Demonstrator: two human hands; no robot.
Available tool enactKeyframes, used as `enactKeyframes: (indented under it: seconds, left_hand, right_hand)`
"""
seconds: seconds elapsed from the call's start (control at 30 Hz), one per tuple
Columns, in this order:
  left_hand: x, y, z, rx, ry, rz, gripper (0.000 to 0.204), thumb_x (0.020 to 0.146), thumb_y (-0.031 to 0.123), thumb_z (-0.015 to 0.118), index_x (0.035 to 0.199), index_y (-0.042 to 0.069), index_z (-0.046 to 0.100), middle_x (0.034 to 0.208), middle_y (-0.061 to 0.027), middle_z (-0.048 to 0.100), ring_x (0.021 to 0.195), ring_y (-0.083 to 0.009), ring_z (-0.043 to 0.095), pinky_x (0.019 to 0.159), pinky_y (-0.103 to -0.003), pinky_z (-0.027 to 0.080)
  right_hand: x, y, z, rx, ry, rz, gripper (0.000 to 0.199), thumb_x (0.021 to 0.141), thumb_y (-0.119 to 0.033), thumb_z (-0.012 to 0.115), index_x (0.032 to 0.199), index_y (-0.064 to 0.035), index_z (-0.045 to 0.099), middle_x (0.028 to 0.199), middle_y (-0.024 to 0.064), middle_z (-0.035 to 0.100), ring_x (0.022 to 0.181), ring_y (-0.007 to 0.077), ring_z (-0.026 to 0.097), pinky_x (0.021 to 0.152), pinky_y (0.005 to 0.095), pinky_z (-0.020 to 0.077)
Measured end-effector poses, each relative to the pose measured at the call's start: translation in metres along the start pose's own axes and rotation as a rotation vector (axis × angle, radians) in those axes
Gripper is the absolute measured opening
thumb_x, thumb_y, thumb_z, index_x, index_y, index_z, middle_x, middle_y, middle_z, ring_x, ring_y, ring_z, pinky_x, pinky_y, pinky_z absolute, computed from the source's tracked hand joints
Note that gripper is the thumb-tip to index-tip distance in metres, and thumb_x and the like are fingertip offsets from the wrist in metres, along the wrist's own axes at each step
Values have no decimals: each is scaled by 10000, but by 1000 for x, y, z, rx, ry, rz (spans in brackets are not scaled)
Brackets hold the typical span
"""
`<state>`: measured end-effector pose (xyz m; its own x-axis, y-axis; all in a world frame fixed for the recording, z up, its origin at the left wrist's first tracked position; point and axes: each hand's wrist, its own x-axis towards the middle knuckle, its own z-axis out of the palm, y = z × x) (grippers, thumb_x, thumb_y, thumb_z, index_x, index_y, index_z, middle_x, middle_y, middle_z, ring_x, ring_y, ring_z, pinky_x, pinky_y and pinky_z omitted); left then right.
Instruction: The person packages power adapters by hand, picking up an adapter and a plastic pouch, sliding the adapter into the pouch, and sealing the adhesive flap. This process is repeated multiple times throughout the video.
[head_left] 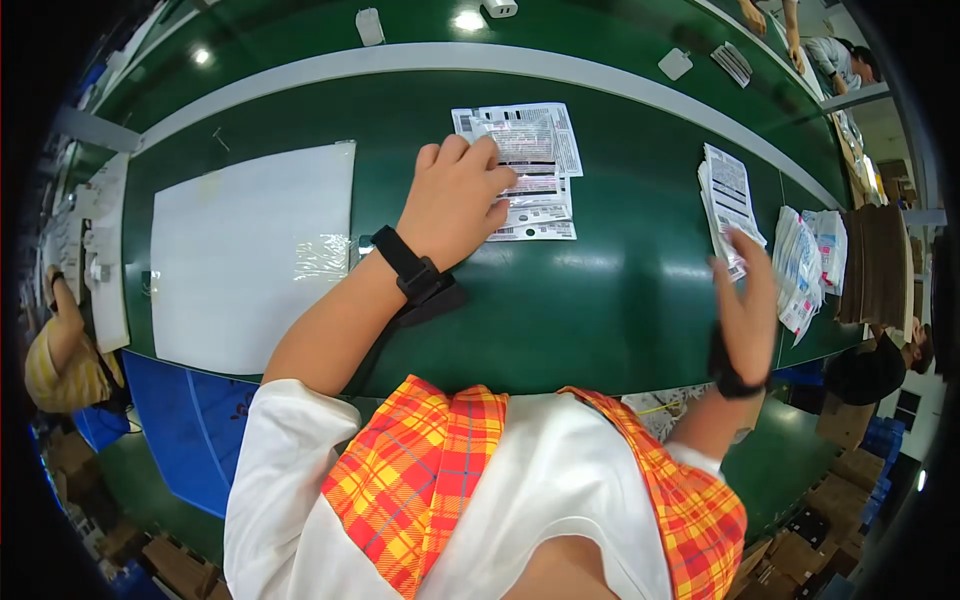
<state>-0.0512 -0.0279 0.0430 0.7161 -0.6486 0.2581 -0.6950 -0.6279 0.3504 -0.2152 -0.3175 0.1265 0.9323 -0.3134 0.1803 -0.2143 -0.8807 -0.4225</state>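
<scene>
My left hand [455, 200], with a black band on its wrist, lies over a pile of flat printed packets [545, 150] in the middle of the green table. Its fingers are spread and bent on the pile's left side, hiding part of it. Clear glossy film shows on the upper packets. To the right, my right hand [752, 310] is at the near end of a second stack of white printed packets [732, 190]. Its thumb and forefinger are apart, at that stack's lower corner, slightly blurred; the other fingers are mostly hidden.
A large white board [240, 255] with clear tape lies at left. Filled plastic packets [800, 265] and a stack of brown cardboard [875, 265] sit at far right. A pale raised strip [480, 58] crosses the back; small white items lie beyond. Other people work at both sides.
</scene>
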Motion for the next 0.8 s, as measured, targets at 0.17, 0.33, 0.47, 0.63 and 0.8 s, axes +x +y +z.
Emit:
enactKeyframes:
  seconds: [0.17, 0.33, 0.47, 0.63, 0.8]
  left_hand:
    - [-7, -9, -4, -5, 132, 28, 167, 798, 201, 685, 951, 138, 706, 1088, -40, 594, 1028, -256, 514, 925, -419, 352]
    - [2, -38, 4, -164, 92, 107, 191, 829, 252, 669, 967, 125, 706, 1135, -53, 580, 1067, -262, 510, 942, -441, 345]
    - [5, -46, 7, -38, 241, 51, 219, 865, 269, 637, 1008, 113, 693, 1100, -51, 594, 1100, -251, 506, 939, -448, 341]
    - [9, -20, -10, -134, 24, 61, 236, 897, 233, 591, 1080, 102, 664, 1085, -76, 600, 1076, -253, 527, 1007, -458, 320]
    - [5, -28, -9, -280, 9, -55, 276, 924, 199, 543, 1162, 92, 637, 1105, -105, 607, 1066, -280, 549, 1084, -489, 277]
  right_hand:
    - [88, -69, 109, 217, -233, -436, 530, 801, -165, 716, 1287, -44, 544, 1138, 170, 605, 1081, 320, 577, 963, 384, 439]
    - [142, -88, 114, -46, -364, -679, 598, 717, -164, 760, 1276, -67, 571, 1089, 144, 620, 1100, 324, 560, 979, 402, 426]
    - [211, -60, 98, 137, -342, -470, 556, 742, -161, 741, 1267, -68, 586, 1174, 138, 626, 1137, 310, 559, 1007, 395, 414]
    - [264, -14, 102, 87, 115, -611, 468, 788, -175, 715, 1221, -42, 598, 1200, 153, 619, 1132, 306, 574, 991, 383, 431]
    - [152, -95, 120, 205, -503, -566, 408, 791, -158, 682, 1153, 8, 593, 1109, 183, 608, 1057, 332, 583, 938, 398, 459]
